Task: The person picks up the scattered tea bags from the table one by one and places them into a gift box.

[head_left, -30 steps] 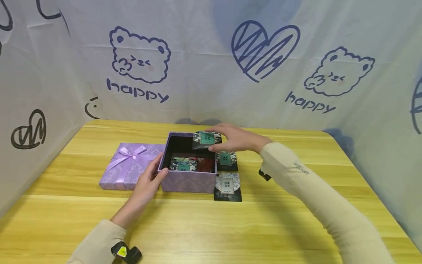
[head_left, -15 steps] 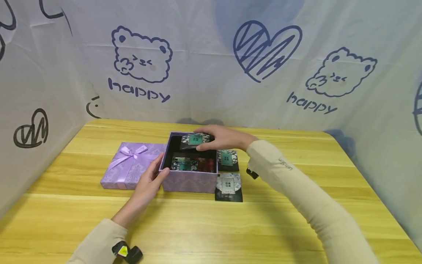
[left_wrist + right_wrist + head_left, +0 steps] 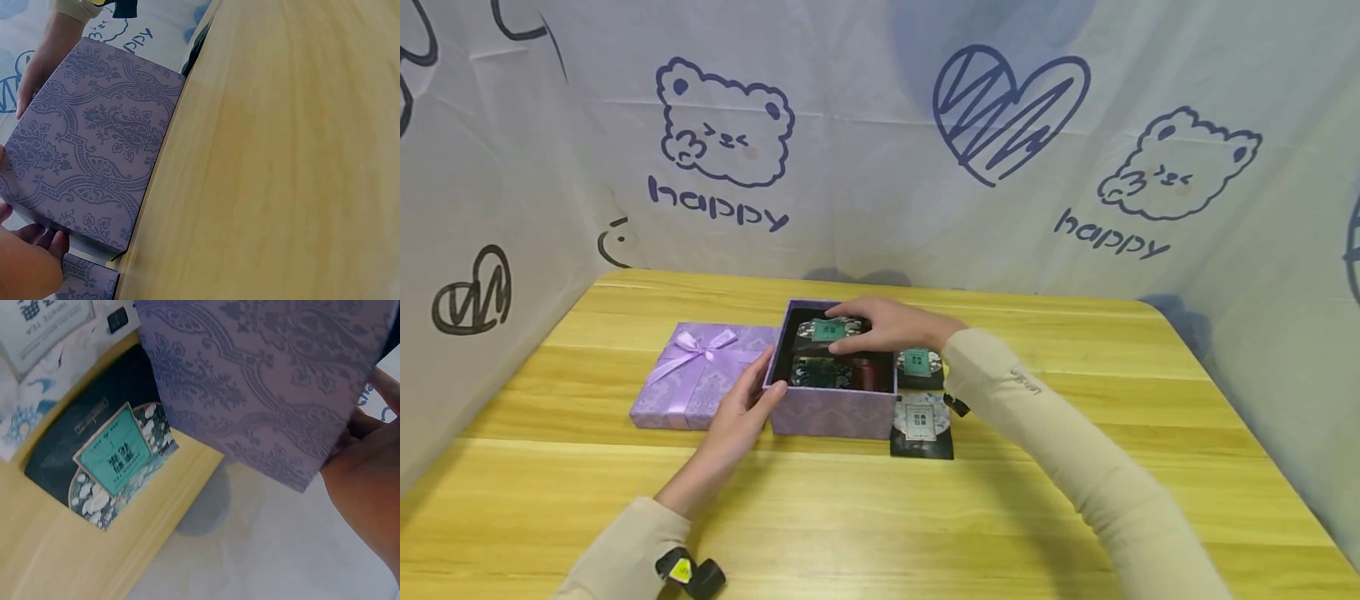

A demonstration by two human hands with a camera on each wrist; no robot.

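My left hand (image 3: pixel 743 417) grips the front left corner of an open purple patterned box (image 3: pixel 831 414). Its thumb lies at the front rim and the fingers along the left wall. Inside the back of the box, my right hand (image 3: pixel 891 327) holds a black tea packet (image 3: pixel 826 331) with a green label between thumb and fingers. In front of it lie another dark tea packet (image 3: pixel 820 372) and a dark red packet (image 3: pixel 868 375). The box wall (image 3: pixel 250 381) hides the held packet in the right wrist view.
Left of the box lies its purple lid (image 3: pixel 700 371) with a ribbon bow. Beside the right wall, a green-labelled tea packet (image 3: pixel 119 450) and a white tea packet (image 3: pixel 921 423) lie on the wooden table (image 3: pixel 850 517). A printed white cloth (image 3: pixel 865 167) stands behind.
My right hand has moved left and down with the tea packet, from above the box's right rim into the back of the box. The left hand has kept its grip.
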